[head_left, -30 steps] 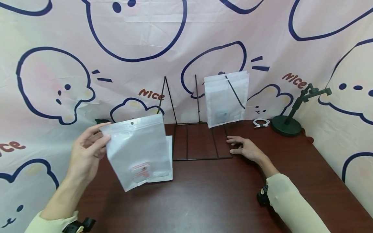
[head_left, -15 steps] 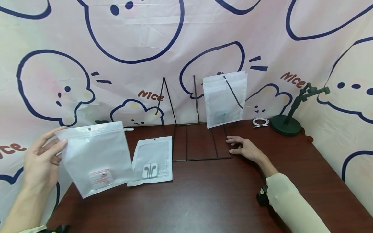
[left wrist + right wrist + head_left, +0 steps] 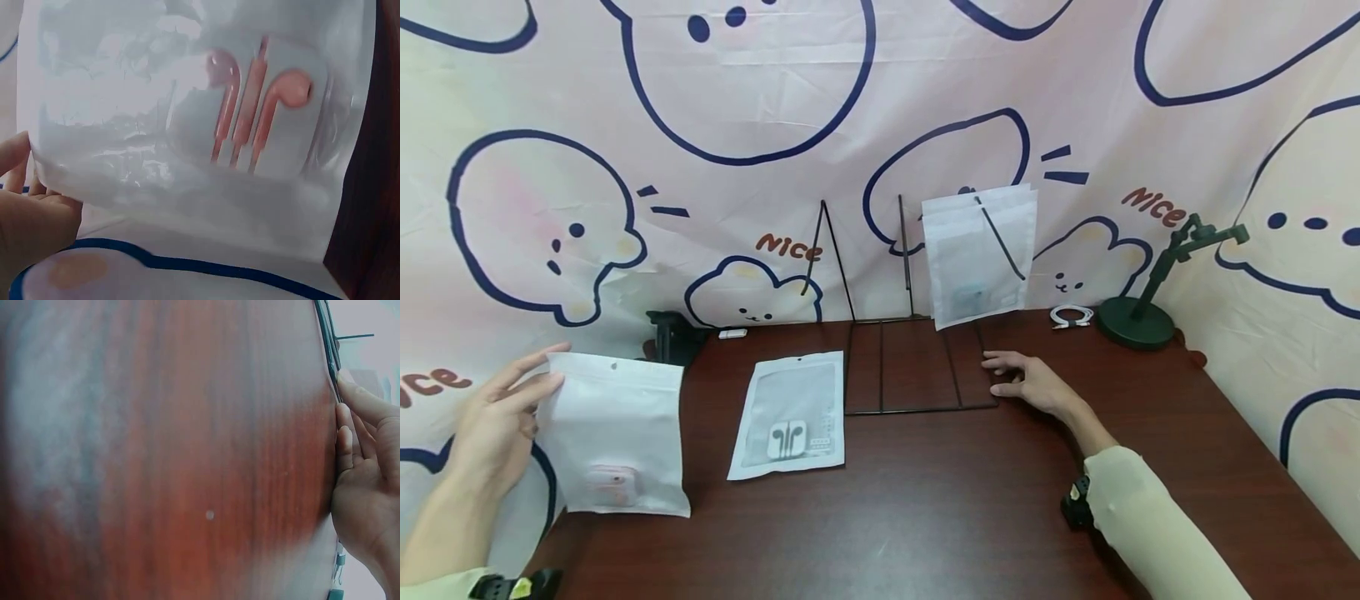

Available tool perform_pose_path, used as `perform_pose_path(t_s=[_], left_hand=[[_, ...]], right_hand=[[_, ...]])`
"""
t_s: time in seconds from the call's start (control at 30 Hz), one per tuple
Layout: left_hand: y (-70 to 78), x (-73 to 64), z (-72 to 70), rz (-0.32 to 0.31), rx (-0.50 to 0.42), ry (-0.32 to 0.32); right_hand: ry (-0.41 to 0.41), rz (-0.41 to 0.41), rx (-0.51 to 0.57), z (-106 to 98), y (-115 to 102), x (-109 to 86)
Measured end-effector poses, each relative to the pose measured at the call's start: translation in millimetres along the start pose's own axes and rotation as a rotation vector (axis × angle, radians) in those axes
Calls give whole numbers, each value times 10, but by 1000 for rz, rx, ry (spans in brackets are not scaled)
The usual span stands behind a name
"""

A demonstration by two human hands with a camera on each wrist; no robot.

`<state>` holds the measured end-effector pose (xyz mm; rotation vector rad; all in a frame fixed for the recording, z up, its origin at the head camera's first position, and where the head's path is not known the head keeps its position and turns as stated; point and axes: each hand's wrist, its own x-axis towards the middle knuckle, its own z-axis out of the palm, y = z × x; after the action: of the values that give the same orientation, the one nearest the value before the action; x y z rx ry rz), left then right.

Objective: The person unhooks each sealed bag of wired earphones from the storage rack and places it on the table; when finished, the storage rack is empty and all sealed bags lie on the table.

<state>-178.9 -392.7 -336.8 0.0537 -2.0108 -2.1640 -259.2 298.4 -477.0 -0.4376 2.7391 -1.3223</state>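
Observation:
My left hand (image 3: pixel 493 425) pinches the upper left corner of a white zip bag (image 3: pixel 617 417) at the table's left side. Pink wired earphones (image 3: pixel 262 100) in a clear case show through the bag in the left wrist view. Flat on the table lies a second bag (image 3: pixel 760 400), with white earphones (image 3: pixel 786 439) in it. A black wire rack (image 3: pixel 917 410) stands at the back; white bags (image 3: pixel 973 258) hang on its right hook. My right hand (image 3: pixel 1033 383) rests on the table, its fingers relaxed and its fingertips at the right side of the rack's base.
A green stand (image 3: pixel 1138 321) and a coiled white cable (image 3: pixel 1071 316) are at the back right. A small white item (image 3: pixel 732 333) lies at the back edge, near a dark object (image 3: pixel 672 337). A printed curtain (image 3: pixel 760 183) hangs behind the brown table (image 3: pixel 865 517).
My left hand has carried the pink earphone bag left and down, away from the rack, uncovering the bag on the table. My right hand has stayed in place.

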Motion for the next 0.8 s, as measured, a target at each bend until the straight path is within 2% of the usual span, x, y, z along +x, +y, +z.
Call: perform_pose_path(t_s=[0.13,0.2,0.37,0.57,0.7,0.8], left_hand=[[-106,166,27,-91,57,-31],[-166,248,59,-117,84,-42],[-315,464,189,-139,167,-82],[-501,755,428,-188,340,-73],[-622,886,550,-215,450,-75],[-685,955,646,-242,470,-68]], right_hand=[[10,1,-10,7,19,-5],[9,7,-7,14,23,-5],[4,11,-1,24,13,0],[7,-3,0,10,-3,-20],[6,5,6,10,-4,-9],[7,9,7,9,0,-1]])
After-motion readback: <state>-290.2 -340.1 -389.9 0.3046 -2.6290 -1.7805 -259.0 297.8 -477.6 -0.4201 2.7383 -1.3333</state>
